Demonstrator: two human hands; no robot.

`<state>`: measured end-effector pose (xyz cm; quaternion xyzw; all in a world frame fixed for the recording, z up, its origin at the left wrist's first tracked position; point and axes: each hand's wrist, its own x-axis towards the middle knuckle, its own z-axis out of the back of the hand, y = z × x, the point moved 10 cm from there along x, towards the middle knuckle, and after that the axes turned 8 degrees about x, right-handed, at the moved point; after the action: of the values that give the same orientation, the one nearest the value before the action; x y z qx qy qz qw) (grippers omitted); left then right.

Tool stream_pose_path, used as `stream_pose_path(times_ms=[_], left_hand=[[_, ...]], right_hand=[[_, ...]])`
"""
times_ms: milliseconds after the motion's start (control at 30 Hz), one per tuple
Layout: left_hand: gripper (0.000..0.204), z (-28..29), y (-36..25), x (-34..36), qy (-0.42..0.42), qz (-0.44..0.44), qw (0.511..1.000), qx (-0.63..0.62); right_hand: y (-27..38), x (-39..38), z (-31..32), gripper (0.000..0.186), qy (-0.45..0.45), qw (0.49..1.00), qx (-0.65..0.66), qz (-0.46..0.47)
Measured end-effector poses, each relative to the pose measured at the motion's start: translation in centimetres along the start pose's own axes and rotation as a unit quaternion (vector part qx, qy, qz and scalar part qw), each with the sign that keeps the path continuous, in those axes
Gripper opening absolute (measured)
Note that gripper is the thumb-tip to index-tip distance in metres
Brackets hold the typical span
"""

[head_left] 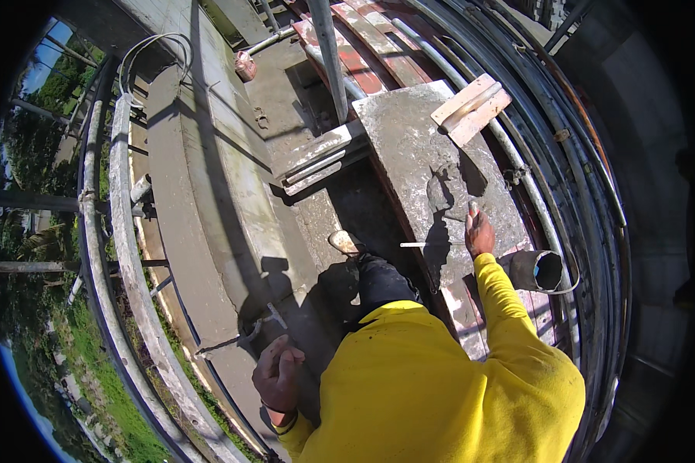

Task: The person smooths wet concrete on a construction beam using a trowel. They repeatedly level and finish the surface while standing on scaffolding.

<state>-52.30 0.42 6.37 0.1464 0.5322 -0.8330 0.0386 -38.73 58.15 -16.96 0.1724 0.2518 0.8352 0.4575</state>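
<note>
My right hand [480, 234] is closed around the handle of a trowel [472, 208], whose light handle end shows above the fingers. Its blade lies in dark shade over the mortar-smeared board [409, 116], so its outline is hard to make out. Beside it sits a small heap of wet grey mortar [442, 191]. A thin white stick [432, 245] lies left of the hand. At the lower left, my left hand [278, 376] has its fingers curled in, with nothing visible in them. Just beyond it, a small T-shaped metal piece [269, 318] stands by the concrete ledge.
A wooden float [471, 109] rests on the board's far right corner. Right of my hand leans a dark bucket [521, 270] with a wire handle. Metal pipes [594, 185] run along the right. An upright pole [329, 62] rises ahead. Scaffold rails [127, 201] edge a drop at left.
</note>
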Motion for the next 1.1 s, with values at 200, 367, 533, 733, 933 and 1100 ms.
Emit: stream_pose_path(times_ms=[200, 367, 533, 733, 933, 1100], left_hand=[[0.029, 1.9, 0.7, -2.1, -0.020, 0.000, 1.000, -0.023], [0.029, 2.7, 1.5, -4.6, -0.057, 0.011, 0.998, -0.011], [0.027, 4.3, 2.9, -7.1, -0.121, -0.002, 0.993, 0.001], [0.028, 4.9, 6.6, -9.7, -0.148, 0.069, 0.987, 0.003], [0.030, 4.8, 8.0, -10.1, -0.233, 0.107, 0.966, -0.024], [0.025, 4.7, 6.7, -8.5, -0.273, 0.151, 0.946, -0.087]], right_hand=[[6.4, 0.4, 1.3, 0.042, -0.059, 0.995, 0.077, -0.003], [16.9, -3.1, -8.6, 0.029, 0.149, 0.938, 0.301, 0.082], [30.7, -10.4, -15.2, 0.034, 0.450, 0.819, 0.300, 0.192], [38.2, -13.0, -21.9, 0.048, 0.749, 0.558, 0.295, 0.200], [44.8, -10.8, -26.1, 0.053, 0.724, 0.570, 0.054, 0.385], [49.5, -13.0, -27.5, 0.055, 0.754, 0.468, -0.075, 0.455]])
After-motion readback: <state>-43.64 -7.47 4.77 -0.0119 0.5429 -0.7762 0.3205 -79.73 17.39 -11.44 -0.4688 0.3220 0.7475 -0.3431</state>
